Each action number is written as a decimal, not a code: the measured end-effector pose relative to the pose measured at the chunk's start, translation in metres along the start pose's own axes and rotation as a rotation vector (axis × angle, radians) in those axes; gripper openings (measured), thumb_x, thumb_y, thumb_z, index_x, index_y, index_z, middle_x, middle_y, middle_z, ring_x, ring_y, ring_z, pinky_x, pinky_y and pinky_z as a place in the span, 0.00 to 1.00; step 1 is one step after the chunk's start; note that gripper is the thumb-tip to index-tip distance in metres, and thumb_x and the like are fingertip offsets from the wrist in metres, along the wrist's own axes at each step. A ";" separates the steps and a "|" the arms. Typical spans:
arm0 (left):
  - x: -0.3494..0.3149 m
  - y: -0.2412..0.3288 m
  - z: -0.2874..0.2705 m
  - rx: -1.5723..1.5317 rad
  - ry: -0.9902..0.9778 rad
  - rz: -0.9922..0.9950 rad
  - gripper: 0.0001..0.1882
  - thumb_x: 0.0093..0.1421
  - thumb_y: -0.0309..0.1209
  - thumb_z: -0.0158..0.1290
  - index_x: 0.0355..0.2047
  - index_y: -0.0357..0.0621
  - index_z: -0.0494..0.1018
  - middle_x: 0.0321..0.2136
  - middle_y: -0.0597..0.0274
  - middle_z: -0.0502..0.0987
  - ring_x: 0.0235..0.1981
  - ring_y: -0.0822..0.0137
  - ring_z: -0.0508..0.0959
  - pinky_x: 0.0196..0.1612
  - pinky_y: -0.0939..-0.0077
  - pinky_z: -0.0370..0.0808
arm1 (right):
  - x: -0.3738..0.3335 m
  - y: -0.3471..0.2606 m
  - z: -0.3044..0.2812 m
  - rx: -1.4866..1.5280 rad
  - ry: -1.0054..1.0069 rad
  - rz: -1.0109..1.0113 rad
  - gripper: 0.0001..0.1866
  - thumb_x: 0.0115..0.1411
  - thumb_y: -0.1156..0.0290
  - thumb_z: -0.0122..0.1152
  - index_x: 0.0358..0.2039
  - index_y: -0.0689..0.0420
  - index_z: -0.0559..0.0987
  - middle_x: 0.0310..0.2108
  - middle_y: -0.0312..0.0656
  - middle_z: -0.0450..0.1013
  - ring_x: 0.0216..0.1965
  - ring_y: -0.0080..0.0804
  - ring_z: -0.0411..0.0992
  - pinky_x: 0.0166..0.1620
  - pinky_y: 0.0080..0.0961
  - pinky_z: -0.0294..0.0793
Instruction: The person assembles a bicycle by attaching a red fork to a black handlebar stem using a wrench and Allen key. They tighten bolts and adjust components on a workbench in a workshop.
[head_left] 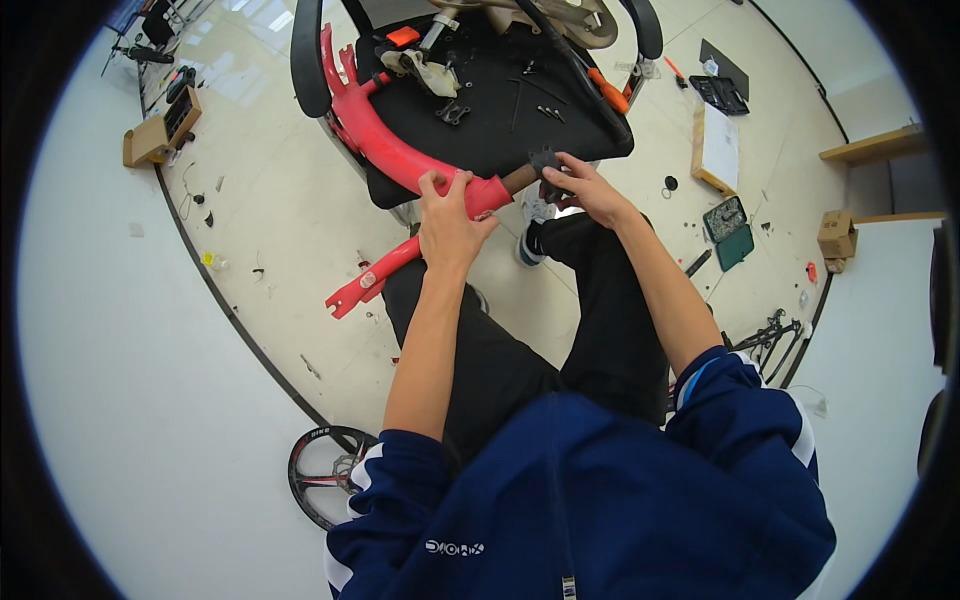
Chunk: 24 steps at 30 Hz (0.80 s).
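A small red bicycle frame (pixel 385 140) leans across the left front of a black office chair seat (pixel 490 100). My left hand (pixel 448 222) is closed round its head tube, thumb and fingers on either side. The red fork (pixel 378 278) slants down to the left, its open end over the floor by my left knee. Out of the other end of the head tube comes a brownish steerer tube (pixel 518 180). On its tip sits a black bicycle stem (pixel 545 163), partly hidden by the fingers of my right hand (pixel 588 190), which grips it.
The seat bears several bolts (pixel 550 112), an orange-handled tool (pixel 608 90), a crumpled cloth (pixel 425 75) and dark metal parts. A white box (pixel 716 150), a green case (pixel 735 245) and a brown carton (pixel 150 143) stand about the floor. A black wheel (pixel 295 475) lies lower left.
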<state>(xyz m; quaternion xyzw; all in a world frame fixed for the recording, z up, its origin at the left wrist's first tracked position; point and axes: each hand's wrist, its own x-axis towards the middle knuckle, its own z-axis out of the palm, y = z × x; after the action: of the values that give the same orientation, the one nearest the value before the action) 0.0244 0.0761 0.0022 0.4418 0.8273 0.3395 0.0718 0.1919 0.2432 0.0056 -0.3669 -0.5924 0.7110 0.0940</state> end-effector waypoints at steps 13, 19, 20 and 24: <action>0.002 -0.006 0.007 0.018 -0.009 0.012 0.35 0.35 0.28 0.68 0.49 0.50 0.73 0.47 0.49 0.64 0.46 0.44 0.74 0.46 0.55 0.77 | 0.011 0.011 0.018 -0.026 0.063 0.045 0.23 0.63 0.47 0.60 0.37 0.57 0.75 0.19 0.42 0.75 0.08 0.18 0.60 0.13 0.16 0.56; 0.003 -0.004 0.006 -0.038 0.032 0.011 0.35 0.35 0.28 0.69 0.49 0.48 0.73 0.45 0.49 0.64 0.45 0.45 0.74 0.47 0.55 0.76 | 0.018 -0.032 0.013 0.145 0.025 0.336 0.23 0.59 0.44 0.62 0.30 0.54 0.76 0.17 0.41 0.72 0.07 0.14 0.53 0.13 0.13 0.49; 0.003 -0.004 0.007 -0.029 0.016 0.001 0.36 0.35 0.28 0.69 0.49 0.47 0.73 0.45 0.49 0.64 0.45 0.45 0.74 0.47 0.55 0.76 | 0.016 -0.025 0.016 0.167 0.059 0.367 0.24 0.58 0.43 0.62 0.29 0.54 0.75 0.17 0.40 0.72 0.07 0.14 0.51 0.13 0.13 0.48; 0.002 -0.004 0.004 -0.028 -0.005 0.002 0.35 0.36 0.29 0.68 0.49 0.46 0.73 0.45 0.48 0.64 0.45 0.45 0.74 0.48 0.57 0.75 | 0.019 -0.019 0.009 0.159 -0.082 0.419 0.26 0.59 0.43 0.62 0.27 0.57 0.74 0.19 0.40 0.72 0.08 0.12 0.53 0.12 0.12 0.50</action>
<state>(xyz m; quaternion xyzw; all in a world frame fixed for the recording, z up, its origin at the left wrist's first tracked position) 0.0222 0.0786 -0.0033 0.4423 0.8220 0.3498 0.0795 0.1673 0.2525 0.0152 -0.4442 -0.4487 0.7738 -0.0512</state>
